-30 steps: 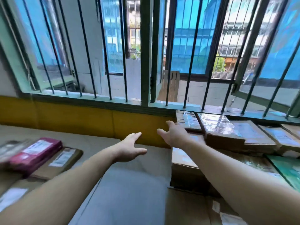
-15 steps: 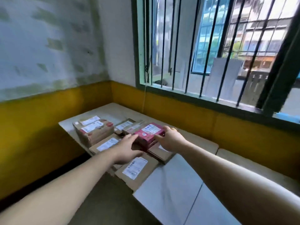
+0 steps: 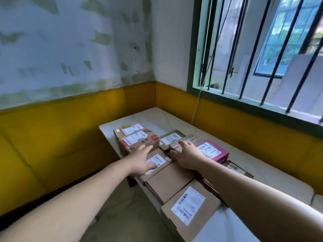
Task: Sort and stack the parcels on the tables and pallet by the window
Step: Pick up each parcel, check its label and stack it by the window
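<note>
**Both hands reaching over parcels on corner table**

Left hand (image 3: 142, 161), centre of frame: fingers straight and spread, palm down over a flat brown parcel (image 3: 155, 163) with a white shipping label; grips nothing. Cannot tell if the palm touches it.

Above the left hand, centre: taped brown carton (image 3: 138, 140) with a white label, barcode and red print, text too blurred to read. A smaller labelled box (image 3: 132, 128) sits just behind it, touching.

Lower centre: plain brown parcel (image 3: 168, 182) with no visible label, then a brown box (image 3: 189, 208) overhanging the table's near edge, white barcode label on top, print unreadable.

Right hand (image 3: 187, 157), centre-right: fingers extended and slightly bent, resting on a small brown parcel (image 3: 175, 147); nothing gripped. Behind it, another labelled brown parcel (image 3: 171, 137).

Right of that hand: pink box (image 3: 213, 151) with white-blue label, characters illegible, lying on another brown parcel (image 3: 236, 167).

All parcels sit on a pale table (image 3: 262, 165) pushed into the yellow-painted wall corner (image 3: 155, 95), under the barred window (image 3: 262, 49) in the upper right.
</note>
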Motion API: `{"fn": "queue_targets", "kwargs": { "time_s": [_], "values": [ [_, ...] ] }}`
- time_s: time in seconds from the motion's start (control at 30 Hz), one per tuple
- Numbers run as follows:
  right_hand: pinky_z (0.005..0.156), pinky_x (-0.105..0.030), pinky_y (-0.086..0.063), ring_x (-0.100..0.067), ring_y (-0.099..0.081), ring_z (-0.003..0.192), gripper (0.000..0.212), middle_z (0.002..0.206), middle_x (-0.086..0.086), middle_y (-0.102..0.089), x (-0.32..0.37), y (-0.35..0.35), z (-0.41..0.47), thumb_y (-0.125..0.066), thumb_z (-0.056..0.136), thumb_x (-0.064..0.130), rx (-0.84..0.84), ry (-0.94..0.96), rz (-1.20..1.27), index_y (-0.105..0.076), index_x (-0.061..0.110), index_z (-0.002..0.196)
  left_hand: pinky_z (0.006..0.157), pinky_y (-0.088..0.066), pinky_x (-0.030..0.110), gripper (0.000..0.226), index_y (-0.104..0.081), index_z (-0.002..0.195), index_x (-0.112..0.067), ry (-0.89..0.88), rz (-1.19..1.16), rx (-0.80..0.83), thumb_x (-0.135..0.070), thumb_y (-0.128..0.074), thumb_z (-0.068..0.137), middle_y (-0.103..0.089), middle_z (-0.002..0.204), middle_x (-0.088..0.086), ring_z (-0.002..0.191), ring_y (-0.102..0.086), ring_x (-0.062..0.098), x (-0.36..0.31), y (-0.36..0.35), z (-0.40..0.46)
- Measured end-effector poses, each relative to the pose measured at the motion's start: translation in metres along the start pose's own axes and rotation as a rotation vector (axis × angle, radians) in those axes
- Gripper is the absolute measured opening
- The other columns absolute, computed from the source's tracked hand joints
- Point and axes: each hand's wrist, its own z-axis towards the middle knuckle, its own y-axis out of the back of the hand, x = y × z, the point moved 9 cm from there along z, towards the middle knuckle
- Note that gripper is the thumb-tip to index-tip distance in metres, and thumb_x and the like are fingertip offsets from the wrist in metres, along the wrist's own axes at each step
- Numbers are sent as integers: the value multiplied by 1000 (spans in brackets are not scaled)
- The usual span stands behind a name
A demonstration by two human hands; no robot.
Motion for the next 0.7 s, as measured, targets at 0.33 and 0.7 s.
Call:
{"fn": "queue_targets", "kwargs": {
  "time_s": [0.33, 0.7],
  "values": [
    [94, -46, -53, -28, -55, 118, 73, 146, -11, -42, -6, -13, 137, -51, 92, 59, 10, -121, 23, -29, 24, 151, 119, -19, 45, 84, -7, 154, -28, -18, 82, 98, -47, -58, 90, 4, 162, -2, 148, -4, 24, 36, 22, 126],
    [103, -42, -46, -33, -48, 126, 72, 146, -14, -43, 2, -46, 234, -47, 94, 59, -62, -416, 5, -29, 20, 152, 119, -16, 47, 80, -8, 154, -28, -235, 139, 246, -46, -55, 92, 5, 162, -1, 149, -2, 23, 88, 37, 260]
  ]
}}
